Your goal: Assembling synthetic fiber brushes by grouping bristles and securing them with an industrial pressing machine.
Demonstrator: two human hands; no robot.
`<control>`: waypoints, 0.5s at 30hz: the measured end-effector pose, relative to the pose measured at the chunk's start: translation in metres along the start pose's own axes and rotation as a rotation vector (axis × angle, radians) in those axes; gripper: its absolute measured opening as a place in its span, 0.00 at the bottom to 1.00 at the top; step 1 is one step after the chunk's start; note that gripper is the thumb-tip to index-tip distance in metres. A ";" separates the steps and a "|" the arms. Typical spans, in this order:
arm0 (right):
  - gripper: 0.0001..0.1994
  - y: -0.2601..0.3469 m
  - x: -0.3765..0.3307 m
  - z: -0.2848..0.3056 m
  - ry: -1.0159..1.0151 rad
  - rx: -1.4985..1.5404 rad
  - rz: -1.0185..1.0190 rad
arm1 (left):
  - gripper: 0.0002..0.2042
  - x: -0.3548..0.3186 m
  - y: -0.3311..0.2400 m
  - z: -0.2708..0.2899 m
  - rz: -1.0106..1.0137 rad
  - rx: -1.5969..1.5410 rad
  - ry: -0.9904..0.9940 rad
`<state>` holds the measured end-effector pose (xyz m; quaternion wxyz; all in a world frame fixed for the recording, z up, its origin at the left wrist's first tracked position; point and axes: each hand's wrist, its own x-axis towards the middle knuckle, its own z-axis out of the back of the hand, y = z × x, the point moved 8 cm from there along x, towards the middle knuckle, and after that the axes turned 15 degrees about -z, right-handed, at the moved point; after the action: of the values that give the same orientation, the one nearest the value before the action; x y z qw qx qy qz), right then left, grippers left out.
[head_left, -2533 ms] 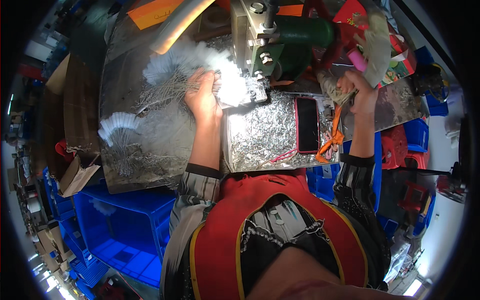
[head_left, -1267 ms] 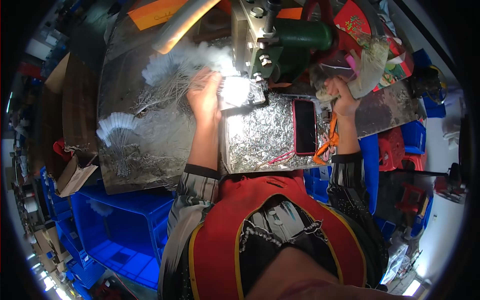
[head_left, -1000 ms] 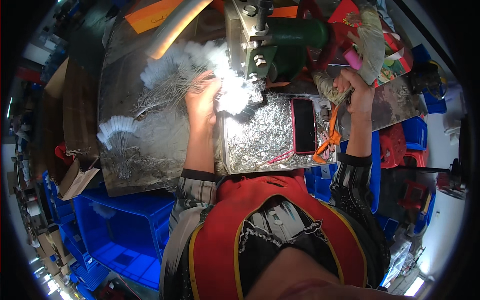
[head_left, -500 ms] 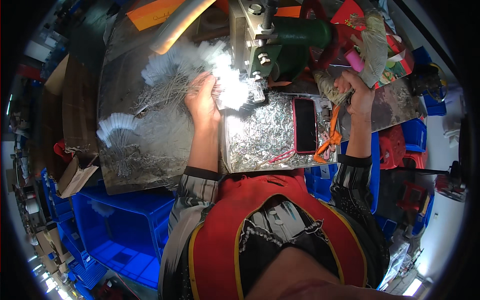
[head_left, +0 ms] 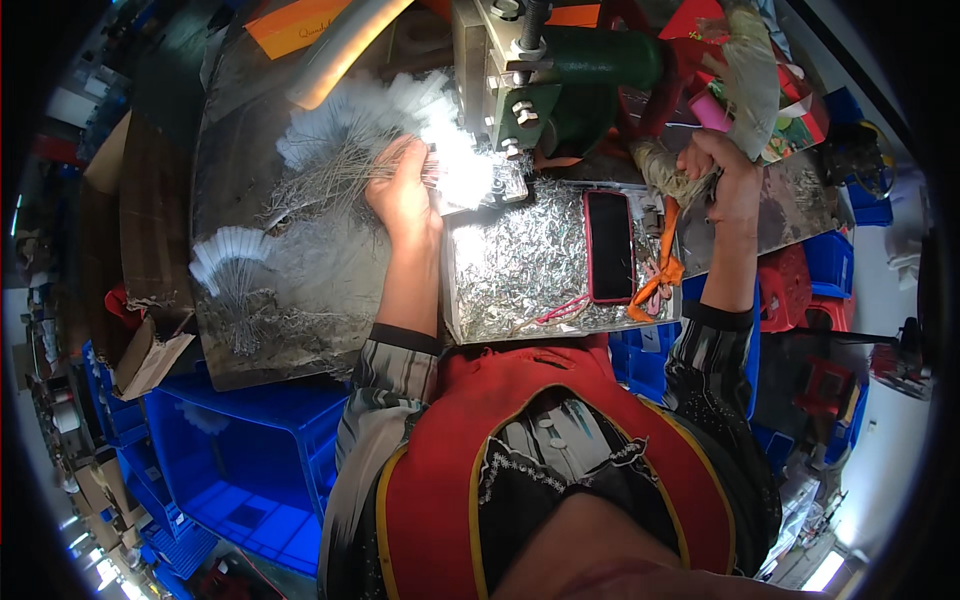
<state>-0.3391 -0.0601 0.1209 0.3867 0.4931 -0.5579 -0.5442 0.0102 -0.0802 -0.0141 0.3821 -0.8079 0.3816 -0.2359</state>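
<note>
My left hand (head_left: 403, 195) is closed in a pinch on a bundle of thin wires (head_left: 335, 185), beside the lower end of a green hand press (head_left: 605, 65). Pale, flat white ends (head_left: 330, 130) fan out from the bundle at the far side. Strong lamp glare washes out the part at the press, so the exact contact there is hidden. On the right, my right hand (head_left: 728, 175) is wrapped round the cloth-bound lever (head_left: 655, 172) of the press. A second fan of white-ended wires (head_left: 232, 258) lies on the worn table to the left.
A tray (head_left: 520, 270) full of shiny metal scraps sits before the press, holding a red-cased phone (head_left: 609, 245) and an orange tie (head_left: 668, 265). A lit lamp tube (head_left: 340, 55) hangs above the wires. A blue bin (head_left: 240, 460) stands below the table's left part.
My right hand has shifted slightly up and to the right, its wrist turned a little. My left hand keeps its pinch on the wires, almost in place. The view has shifted slightly.
</note>
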 end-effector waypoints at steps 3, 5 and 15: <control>0.06 -0.002 0.004 0.001 0.061 0.065 -0.039 | 0.10 0.000 -0.001 0.002 -0.014 0.009 -0.001; 0.05 -0.007 0.000 -0.002 0.038 0.049 0.059 | 0.10 0.000 -0.003 0.005 -0.009 0.010 -0.003; 0.08 -0.014 0.001 -0.003 0.015 0.042 0.098 | 0.11 0.000 0.004 0.002 0.076 -0.057 0.057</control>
<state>-0.3348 -0.0609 0.1068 0.4063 0.4774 -0.5898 -0.5091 0.0101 -0.0810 -0.0181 0.3566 -0.7965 0.4291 -0.2330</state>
